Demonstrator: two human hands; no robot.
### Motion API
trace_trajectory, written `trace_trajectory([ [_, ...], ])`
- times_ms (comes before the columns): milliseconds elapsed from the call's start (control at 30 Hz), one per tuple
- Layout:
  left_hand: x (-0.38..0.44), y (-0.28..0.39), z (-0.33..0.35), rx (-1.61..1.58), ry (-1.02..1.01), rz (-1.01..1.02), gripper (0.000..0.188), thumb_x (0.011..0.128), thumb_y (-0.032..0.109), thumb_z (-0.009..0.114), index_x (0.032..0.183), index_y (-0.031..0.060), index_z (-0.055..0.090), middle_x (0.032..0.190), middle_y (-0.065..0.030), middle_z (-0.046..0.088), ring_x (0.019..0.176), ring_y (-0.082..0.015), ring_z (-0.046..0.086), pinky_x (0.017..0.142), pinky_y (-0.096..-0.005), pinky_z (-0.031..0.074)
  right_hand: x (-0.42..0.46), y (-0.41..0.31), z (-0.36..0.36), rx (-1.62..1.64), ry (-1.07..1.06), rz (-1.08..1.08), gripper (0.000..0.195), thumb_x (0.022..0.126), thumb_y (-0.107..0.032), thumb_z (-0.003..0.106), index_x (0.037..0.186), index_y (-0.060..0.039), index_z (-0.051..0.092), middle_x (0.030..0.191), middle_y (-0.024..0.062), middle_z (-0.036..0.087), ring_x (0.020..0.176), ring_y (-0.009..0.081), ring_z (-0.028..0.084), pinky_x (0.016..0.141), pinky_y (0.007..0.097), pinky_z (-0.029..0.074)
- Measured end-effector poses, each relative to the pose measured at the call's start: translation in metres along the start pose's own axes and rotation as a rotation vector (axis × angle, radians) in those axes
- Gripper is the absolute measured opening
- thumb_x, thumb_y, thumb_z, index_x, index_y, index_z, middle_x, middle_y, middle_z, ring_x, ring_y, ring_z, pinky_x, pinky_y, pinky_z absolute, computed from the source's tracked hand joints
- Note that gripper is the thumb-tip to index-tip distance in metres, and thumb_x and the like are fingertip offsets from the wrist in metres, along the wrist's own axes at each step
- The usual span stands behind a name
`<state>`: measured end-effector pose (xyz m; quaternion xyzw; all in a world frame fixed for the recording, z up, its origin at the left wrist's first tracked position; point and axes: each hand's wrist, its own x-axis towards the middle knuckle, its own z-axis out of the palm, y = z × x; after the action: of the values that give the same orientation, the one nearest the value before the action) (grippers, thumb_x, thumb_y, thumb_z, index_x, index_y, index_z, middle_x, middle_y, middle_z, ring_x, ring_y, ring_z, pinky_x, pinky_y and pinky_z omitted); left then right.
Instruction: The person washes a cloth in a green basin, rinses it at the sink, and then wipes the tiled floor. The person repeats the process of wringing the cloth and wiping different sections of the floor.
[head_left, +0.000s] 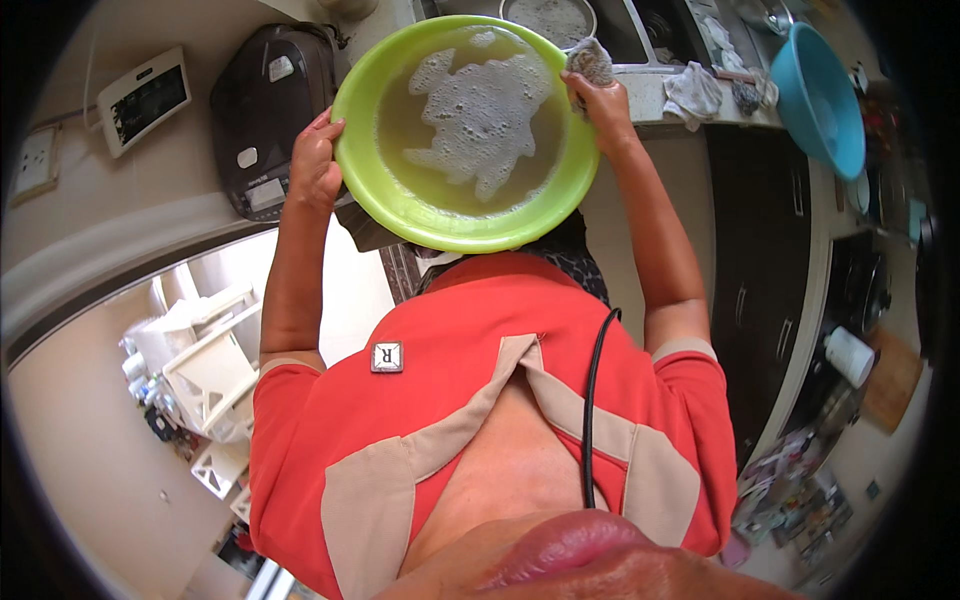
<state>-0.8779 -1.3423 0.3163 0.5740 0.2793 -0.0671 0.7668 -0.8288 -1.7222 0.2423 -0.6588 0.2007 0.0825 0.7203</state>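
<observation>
Between my two hands is a lime-green plastic basin (469, 236), held close in front of my red shirt. Murky water with a patch of white suds (487, 112) fills much of it. My left hand (316, 161) grips the rim on the left side of the picture, its thumb at the edge. On the right side my right hand (602, 109) grips the rim and also holds a wet, greyish-brown cloth (590, 61) against it. The fingers beneath the rim are hidden on both sides.
A round pan of cloudy water (551, 22) stands in the sink behind the basin. Crumpled rags (691, 91) lie on the counter edge, with a blue basin (817, 101) farther right. A dark rice cooker (270, 120) is at the left, near a wall-mounted screen (145, 101).
</observation>
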Motion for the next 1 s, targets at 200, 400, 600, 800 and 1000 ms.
trace_trajectory([
  [200,-0.003,-0.009,-0.007,-0.103,0.144,-0.046,0.039,0.095,-0.001,0.043,0.133,-0.0078,0.047,0.125,-0.0173,0.059,0.110,-0.0250,0.060,0.097,-0.0343,0.048,0.056,0.000,0.018,-0.072,-0.191,-0.027,0.027,0.071,-0.026,0.080,0.073,-0.0025,0.067,0.068,0.0014,0.063,0.057,0.0093,0.054,0.054,0.0280,0.044],
  [400,-0.017,-0.011,0.013,-0.132,0.333,-0.060,0.039,0.095,-0.001,0.042,0.133,-0.0079,0.046,0.126,-0.0185,0.058,0.112,-0.0260,0.059,0.100,-0.0351,0.046,0.087,-0.014,0.026,-0.133,-0.290,0.052,0.021,0.075,-0.021,0.077,0.068,-0.0062,0.062,0.063,-0.0011,0.056,0.053,0.0098,0.050,0.052,0.0289,0.042],
  [600,-0.007,0.004,0.013,-0.100,0.276,-0.060,0.039,0.096,0.001,0.043,0.133,-0.0080,0.046,0.124,-0.0182,0.059,0.111,-0.0267,0.060,0.099,-0.0363,0.047,0.090,-0.033,0.030,-0.070,-0.332,0.154,0.024,0.075,-0.021,0.076,0.064,-0.0064,0.060,0.061,-0.0001,0.056,0.052,0.0108,0.051,0.051,0.0295,0.042],
  [800,0.001,0.026,0.028,-0.070,0.328,-0.085,0.038,0.095,0.001,0.043,0.132,-0.0074,0.046,0.124,-0.0188,0.059,0.110,-0.0267,0.061,0.098,-0.0357,0.048,0.110,-0.020,0.035,-0.055,-0.332,0.199,0.022,0.072,-0.021,0.077,0.067,-0.0047,0.062,0.065,0.0020,0.060,0.053,0.0106,0.053,0.049,0.0291,0.041],
  [1000,0.018,0.032,0.014,-0.083,0.291,-0.065,0.037,0.094,0.001,0.047,0.130,-0.0071,0.049,0.120,-0.0173,0.061,0.107,-0.0243,0.062,0.096,-0.0337,0.049,0.126,-0.015,0.045,-0.030,-0.301,0.257,0.022,0.072,-0.020,0.078,0.071,-0.0044,0.063,0.066,0.0023,0.060,0.055,0.0116,0.054,0.051,0.0295,0.043],
])
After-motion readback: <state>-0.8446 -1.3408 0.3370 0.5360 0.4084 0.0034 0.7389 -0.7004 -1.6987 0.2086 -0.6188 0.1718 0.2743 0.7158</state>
